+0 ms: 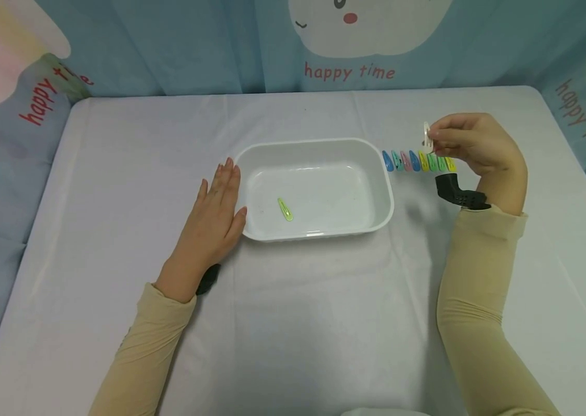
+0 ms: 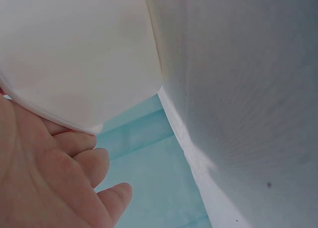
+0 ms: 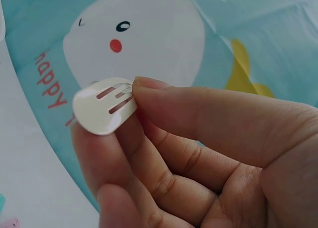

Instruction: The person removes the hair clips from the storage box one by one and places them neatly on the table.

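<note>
My right hand (image 1: 471, 141) pinches a white snap hair clip (image 3: 102, 109) between thumb and fingers, raised over the right end of a row of hair clips. That row of blue, teal, pink, yellow and green clips (image 1: 414, 161) runs along the table from the right rim of a white rectangular dish (image 1: 318, 236). Inside the dish lies one yellow-green hair clip (image 1: 284, 209). My left hand (image 1: 215, 214) rests with straight fingers against the dish's left rim; in the left wrist view its fingers (image 2: 74, 143) touch the edge of the dish.
A white cloth covers the table (image 1: 298, 323). Behind it and at both sides hangs a blue curtain (image 1: 209, 46) with cartoon shapes and red lettering. A black wrist camera band (image 1: 459, 193) sits on the right wrist, and another (image 1: 208, 279) on the left.
</note>
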Available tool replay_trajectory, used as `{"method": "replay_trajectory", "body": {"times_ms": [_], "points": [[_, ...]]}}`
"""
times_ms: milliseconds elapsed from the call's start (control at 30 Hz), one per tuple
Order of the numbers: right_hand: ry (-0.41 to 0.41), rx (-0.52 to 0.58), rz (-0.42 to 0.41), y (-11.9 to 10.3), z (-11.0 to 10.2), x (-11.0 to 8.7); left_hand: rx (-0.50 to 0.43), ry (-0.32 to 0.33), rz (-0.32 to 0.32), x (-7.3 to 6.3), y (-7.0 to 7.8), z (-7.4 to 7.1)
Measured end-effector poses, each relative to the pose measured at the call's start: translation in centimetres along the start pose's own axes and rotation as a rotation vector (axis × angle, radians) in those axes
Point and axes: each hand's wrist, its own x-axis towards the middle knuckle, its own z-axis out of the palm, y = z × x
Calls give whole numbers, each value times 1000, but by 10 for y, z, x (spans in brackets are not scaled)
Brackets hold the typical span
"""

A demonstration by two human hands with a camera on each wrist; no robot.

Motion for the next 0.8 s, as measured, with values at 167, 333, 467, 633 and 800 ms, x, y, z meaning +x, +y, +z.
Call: {"method": "replay_trajectory", "body": {"times_ms": [167, 333, 467, 633, 800], "points": [[25, 22, 14, 1, -2, 0, 5, -7, 1, 0, 0, 0], [47, 62, 25, 2, -5, -2, 9, 0, 6, 0, 0, -1], [53, 96, 35, 4, -8, -3, 12, 0, 5, 1, 0, 0], [58, 114, 46, 6, -12, -2, 8, -2, 2, 0, 0, 0], [56, 130, 51, 9, -17, -2, 3, 0, 2, 0, -1, 1]]}}
